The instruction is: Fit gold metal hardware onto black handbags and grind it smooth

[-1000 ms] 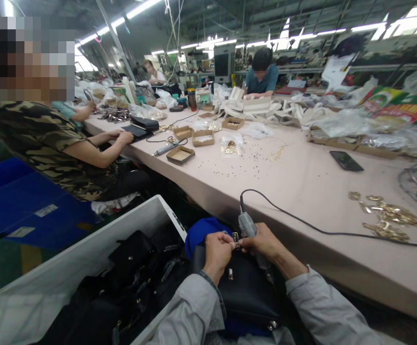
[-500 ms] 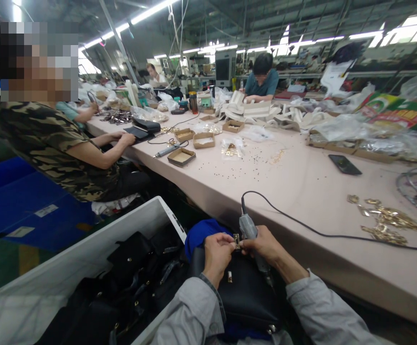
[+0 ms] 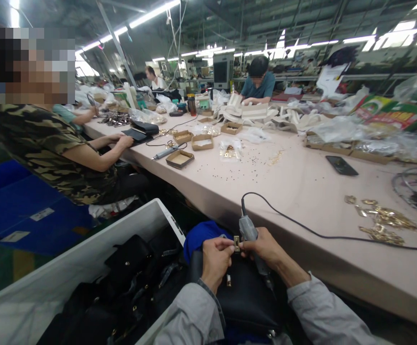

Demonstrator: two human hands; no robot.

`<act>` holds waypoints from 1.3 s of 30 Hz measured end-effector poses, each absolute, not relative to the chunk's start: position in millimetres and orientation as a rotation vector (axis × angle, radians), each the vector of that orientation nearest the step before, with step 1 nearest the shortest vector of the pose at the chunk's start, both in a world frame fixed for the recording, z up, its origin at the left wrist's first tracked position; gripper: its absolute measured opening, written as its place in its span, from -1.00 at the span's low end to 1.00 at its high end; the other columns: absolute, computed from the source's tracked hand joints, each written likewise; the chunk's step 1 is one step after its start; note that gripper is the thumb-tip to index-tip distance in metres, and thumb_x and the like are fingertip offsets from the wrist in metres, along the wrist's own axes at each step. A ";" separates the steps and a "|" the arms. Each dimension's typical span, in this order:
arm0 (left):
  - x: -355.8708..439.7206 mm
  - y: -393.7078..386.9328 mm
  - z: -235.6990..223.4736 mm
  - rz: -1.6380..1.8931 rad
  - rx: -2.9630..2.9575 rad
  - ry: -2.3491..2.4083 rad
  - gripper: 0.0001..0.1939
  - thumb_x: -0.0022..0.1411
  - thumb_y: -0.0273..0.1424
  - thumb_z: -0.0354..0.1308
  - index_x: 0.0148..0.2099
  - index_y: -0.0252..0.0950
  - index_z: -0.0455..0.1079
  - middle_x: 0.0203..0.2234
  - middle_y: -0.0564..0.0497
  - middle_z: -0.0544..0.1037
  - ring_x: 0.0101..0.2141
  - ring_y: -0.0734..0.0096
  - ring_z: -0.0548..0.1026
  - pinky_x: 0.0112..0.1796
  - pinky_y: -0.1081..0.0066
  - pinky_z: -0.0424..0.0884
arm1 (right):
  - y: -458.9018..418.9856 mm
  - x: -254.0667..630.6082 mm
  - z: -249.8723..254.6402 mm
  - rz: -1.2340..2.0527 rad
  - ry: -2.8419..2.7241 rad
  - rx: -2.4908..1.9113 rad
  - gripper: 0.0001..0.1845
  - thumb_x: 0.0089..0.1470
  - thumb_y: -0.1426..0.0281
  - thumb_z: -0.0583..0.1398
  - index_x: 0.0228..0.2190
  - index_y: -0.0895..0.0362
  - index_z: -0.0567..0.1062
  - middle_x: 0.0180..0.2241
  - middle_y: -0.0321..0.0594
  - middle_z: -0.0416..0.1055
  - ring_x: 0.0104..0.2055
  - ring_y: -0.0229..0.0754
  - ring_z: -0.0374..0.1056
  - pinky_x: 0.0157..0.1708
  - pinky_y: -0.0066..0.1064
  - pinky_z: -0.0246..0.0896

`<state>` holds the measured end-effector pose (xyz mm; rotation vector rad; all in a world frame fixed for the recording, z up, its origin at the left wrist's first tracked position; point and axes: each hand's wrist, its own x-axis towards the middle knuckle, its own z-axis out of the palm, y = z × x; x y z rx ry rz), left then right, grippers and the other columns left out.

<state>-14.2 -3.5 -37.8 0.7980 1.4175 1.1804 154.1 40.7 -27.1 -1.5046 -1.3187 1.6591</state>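
A small gold metal fitting with a rectangular opening is pinched between the thumb and fingers of my left hand. My right hand is closed around a grey corded electric screwdriver, its bit end pointing down and to the right. The right fingertips also reach the fitting's edge. Beneath both hands lies a black leather-like bag, with a small gold clasp piece on its surface. Blue cloth shows behind the bag. My fingers partly cover the fitting.
Left of the bag, a white bin holds several black bags. The pinkish table carries gold hardware, a phone, small cardboard boxes and scattered tiny parts. A co-worker in camouflage sits at left.
The view has shifted slightly. My left hand has tilted a little and the fitting looks slightly turned and more exposed. Both hands keep their grips.
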 end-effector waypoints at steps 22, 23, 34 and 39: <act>-20.5 -6.6 -36.9 1.116 0.878 1.395 -0.91 -0.07 -0.51 0.30 -0.42 -0.41 0.54 -0.64 0.01 0.54 -0.76 0.58 0.32 -0.70 0.55 0.10 | 37.9 153.8 -28.7 1.662 -1.311 -1.480 -0.79 -0.12 0.38 0.37 -0.38 0.21 0.53 -0.51 -0.12 0.59 -0.51 -0.09 0.51 -0.59 -0.43 0.31; -20.6 -6.9 -37.1 1.114 0.880 1.396 -0.92 -0.08 -0.51 0.30 -0.42 -0.40 0.54 -0.64 0.01 0.54 -0.76 0.58 0.32 -0.70 0.55 0.10 | 37.8 153.3 -27.6 1.667 -1.310 -1.479 -0.79 -0.12 0.38 0.37 -0.39 0.21 0.53 -0.52 -0.12 0.58 -0.52 -0.10 0.50 -0.59 -0.44 0.31; -20.9 -7.6 -32.2 1.090 0.929 1.431 -0.92 -0.05 -0.50 0.29 -0.41 -0.39 0.52 -0.60 0.01 0.57 -0.76 0.58 0.34 -0.70 0.55 0.14 | 36.3 149.8 -15.2 1.682 -1.295 -1.493 -0.81 -0.15 0.39 0.37 -0.44 0.19 0.50 -0.56 -0.13 0.56 -0.54 -0.11 0.49 -0.59 -0.44 0.29; -20.7 -7.5 -30.9 1.097 0.916 1.432 -0.91 -0.03 -0.49 0.29 -0.39 -0.40 0.52 -0.61 0.01 0.57 -0.76 0.59 0.33 -0.70 0.56 0.13 | 36.4 150.5 -18.7 1.683 -1.294 -1.496 -0.80 -0.19 0.42 0.37 -0.44 0.20 0.51 -0.55 -0.14 0.57 -0.54 -0.13 0.48 -0.59 -0.44 0.30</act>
